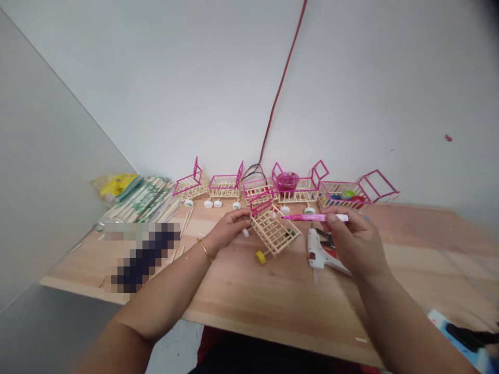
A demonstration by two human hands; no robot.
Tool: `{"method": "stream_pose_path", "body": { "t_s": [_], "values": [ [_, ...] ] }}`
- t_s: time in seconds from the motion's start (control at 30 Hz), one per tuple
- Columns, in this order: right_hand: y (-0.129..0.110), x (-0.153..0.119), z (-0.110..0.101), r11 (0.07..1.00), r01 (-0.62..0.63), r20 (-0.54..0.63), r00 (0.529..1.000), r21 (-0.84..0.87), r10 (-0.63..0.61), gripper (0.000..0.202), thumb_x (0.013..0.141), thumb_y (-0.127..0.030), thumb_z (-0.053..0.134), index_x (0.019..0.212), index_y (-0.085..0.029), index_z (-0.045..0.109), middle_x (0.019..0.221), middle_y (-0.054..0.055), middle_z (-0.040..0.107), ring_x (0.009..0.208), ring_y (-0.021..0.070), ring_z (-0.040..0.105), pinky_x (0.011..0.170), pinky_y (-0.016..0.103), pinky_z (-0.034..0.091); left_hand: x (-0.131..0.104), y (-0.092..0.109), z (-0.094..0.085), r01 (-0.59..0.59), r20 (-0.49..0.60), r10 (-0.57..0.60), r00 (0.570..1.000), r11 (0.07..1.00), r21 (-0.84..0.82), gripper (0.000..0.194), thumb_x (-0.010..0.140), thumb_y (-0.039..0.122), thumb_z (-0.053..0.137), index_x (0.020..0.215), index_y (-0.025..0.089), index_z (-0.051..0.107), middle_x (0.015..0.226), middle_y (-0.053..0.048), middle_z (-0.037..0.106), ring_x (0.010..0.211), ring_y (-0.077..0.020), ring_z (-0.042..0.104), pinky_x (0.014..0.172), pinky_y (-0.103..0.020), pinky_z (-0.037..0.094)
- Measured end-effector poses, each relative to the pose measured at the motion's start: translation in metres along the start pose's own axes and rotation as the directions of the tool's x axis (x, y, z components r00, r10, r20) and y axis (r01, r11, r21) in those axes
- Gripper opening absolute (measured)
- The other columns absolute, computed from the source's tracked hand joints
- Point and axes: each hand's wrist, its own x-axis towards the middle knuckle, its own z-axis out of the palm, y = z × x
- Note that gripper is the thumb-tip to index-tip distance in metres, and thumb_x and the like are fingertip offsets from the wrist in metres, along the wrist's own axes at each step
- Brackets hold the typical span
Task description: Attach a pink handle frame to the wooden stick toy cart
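My left hand (230,228) grips a small cart made of wooden sticks (275,231) by its pink-coloured handle end. The cart is tilted, with a yellow wheel (261,257) low at the front and a white wheel near my fingers. Most of its basket is bare wood. In my right hand (353,236) is a pink marker pen (312,218), held between thumb and fingers. Its dark tip points left, close to the cart's upper edge; whether it touches cannot be told. Below the right hand lies a white glue gun (322,252).
Several finished-looking stick carts with pink rims, such as one (225,186) on the left, line the wall. A pink tub (287,182) sits in one. Packs of wooden sticks (142,200) and a yellow bag (120,184) lie left. A red-black cable (278,98) hangs behind.
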Motion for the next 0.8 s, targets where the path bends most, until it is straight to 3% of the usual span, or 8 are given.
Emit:
{"method": "stream_pose_path", "body": {
  "t_s": [0.13, 0.3, 0.57, 0.8],
  "values": [
    [0.004, 0.0, -0.001, 1.0, -0.001, 0.011, 1.0, 0.005, 0.001, 0.022, 0.089, -0.045, 0.067, 0.089, -0.024, 0.071, 0.064, -0.001, 0.063, 0.055, 0.0133, 0.055, 0.049, 0.024, 0.046, -0.001, 0.005, 0.0, -0.041, 0.101, 0.035, 0.994, 0.998, 0.051, 0.05, 0.075, 0.037, 0.084, 0.12, 0.018, 0.071, 0.119, -0.011, 0.073, 0.112, -0.0256, 0.066, 0.101, -0.039, 0.046],
    [0.0, -0.001, -0.001, 1.0, -0.013, 0.019, 1.0, 0.006, 0.013, 0.021, 0.088, -0.046, 0.068, 0.088, -0.025, 0.07, 0.064, -0.002, 0.063, 0.051, 0.0123, 0.053, 0.045, 0.023, 0.044, -0.004, 0.01, 0.005, -0.067, 0.151, 0.051, 0.987, 0.993, 0.1, 0.055, 0.079, 0.045, 0.081, 0.124, 0.017, 0.069, 0.123, -0.013, 0.072, 0.118, -0.0285, 0.063, 0.104, -0.04, 0.045],
    [0.007, -0.003, -0.002, 0.998, -0.044, 0.061, 0.997, 0.044, 0.041, 0.022, 0.086, -0.046, 0.071, 0.092, -0.024, 0.072, 0.066, -0.001, 0.066, 0.048, 0.0109, 0.053, 0.042, 0.021, 0.044, -0.004, 0.005, 0.012, -0.057, 0.058, 0.049, 0.997, 0.986, 0.155, 0.059, 0.079, 0.056, 0.077, 0.122, 0.016, 0.07, 0.118, -0.011, 0.073, 0.11, -0.0268, 0.064, 0.101, -0.039, 0.045],
    [0.004, -0.006, -0.003, 0.999, 0.048, 0.207, 0.977, 0.006, -0.048, 0.016, 0.086, -0.039, 0.071, 0.09, -0.024, 0.073, 0.066, 0.0, 0.066, 0.052, 0.013, 0.059, 0.044, 0.022, 0.049, -0.003, 0.002, 0.018, -0.038, 0.022, 0.036, 0.999, 0.993, 0.11, 0.057, 0.079, 0.052, 0.079, 0.121, 0.016, 0.07, 0.118, -0.01, 0.073, 0.108, -0.026, 0.064, 0.096, -0.036, 0.046]
  ]
}}
